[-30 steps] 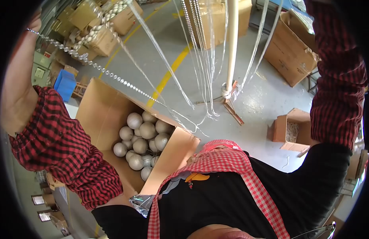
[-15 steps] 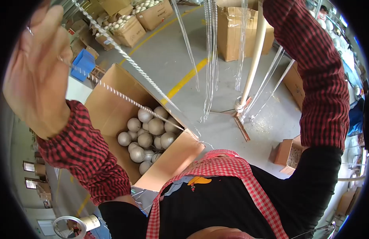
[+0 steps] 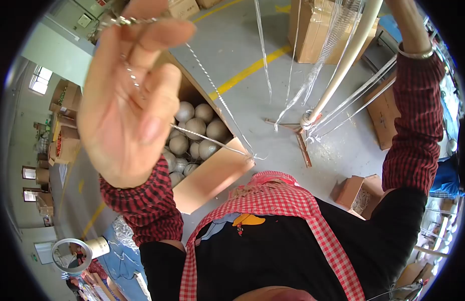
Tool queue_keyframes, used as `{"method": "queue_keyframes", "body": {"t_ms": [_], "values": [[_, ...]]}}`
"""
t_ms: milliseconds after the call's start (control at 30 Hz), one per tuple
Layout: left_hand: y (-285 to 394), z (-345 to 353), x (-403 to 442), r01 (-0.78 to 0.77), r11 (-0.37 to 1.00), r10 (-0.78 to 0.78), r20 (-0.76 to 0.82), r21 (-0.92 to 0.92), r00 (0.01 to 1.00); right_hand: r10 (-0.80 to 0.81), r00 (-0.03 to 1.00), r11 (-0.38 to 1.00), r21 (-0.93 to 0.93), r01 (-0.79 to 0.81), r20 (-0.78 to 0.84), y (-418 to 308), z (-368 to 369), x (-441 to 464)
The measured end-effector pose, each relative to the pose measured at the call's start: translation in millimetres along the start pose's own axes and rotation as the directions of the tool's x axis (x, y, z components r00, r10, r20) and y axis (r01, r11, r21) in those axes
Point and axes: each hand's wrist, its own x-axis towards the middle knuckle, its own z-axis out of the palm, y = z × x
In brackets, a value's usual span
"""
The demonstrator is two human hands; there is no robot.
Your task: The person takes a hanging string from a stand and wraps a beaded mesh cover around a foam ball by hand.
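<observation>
Your left hand (image 3: 124, 115) holds the silver strand (image 3: 211, 84); guide it clear of the box (image 3: 217, 173). Right grip I cannot tell.

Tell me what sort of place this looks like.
Probably a workshop or small factory floor: an open carton holds pale balls, silvery strands hang beside a white pole, and yellow lines mark the grey floor.

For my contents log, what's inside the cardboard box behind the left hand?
Greyish balls are piled in the cardboard box; the left hand hides part, the balls its bottom.
</observation>
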Motion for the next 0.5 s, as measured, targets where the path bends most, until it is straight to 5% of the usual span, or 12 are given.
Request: {"method": "queue_keyframes", "body": {"t_ms": [167, 333, 500], "values": [[-25, 24, -21, 0.046, 0.99, -0.078, -0.248, -0.132, 0.966, -0.058, 0.986, 0.995, -0.085, 0.045, -0.157, 27, -7, -9], [-47, 46, -42, 0.218, 0.976, -0.199, -0.527, -0.027, 0.826, 0.15, 0.986, 0.987, 0.076, -0.145, -0.076, 30, -30, -28], [-65, 56, -46, 0.322, 0.939, -0.334, -0.526, -0.116, 0.782, 0.231, 0.972, 0.937, 0.278, -0.213, -0.036, 7, -55, -57]]}}
